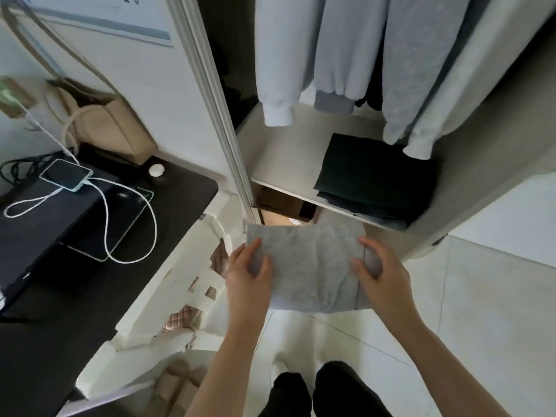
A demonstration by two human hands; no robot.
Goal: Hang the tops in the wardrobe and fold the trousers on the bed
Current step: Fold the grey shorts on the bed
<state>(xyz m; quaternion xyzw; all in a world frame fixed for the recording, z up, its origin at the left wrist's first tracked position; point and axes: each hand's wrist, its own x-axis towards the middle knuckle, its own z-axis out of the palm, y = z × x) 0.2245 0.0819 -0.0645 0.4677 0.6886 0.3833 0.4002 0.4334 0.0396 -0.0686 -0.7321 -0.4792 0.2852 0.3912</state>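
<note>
A folded grey garment (310,266), soft like sweatpants though its exact kind is hard to tell, is held flat in the air in front of the open wardrobe (481,182), just below the front edge of its shelf (285,152). The left hand (248,273) clasps its left edge, thumb on top and fingers curled under, and the right hand (380,273) clasps the right edge the same way, so both are closed on the cloth. On the shelf, to the right, lies a stack of folded dark trousers (376,179), green-black on top. Above it hang pale grey sweatshirts (346,49), their cuffs dangling near the shelf, one sleeve end touching the stack. Under the shelf a cardboard box (282,206) shows. To the left stands a black desk (180,194) carrying a phone (66,174) on a white charging cable (129,230), with a beige bag (111,124) behind.
</note>
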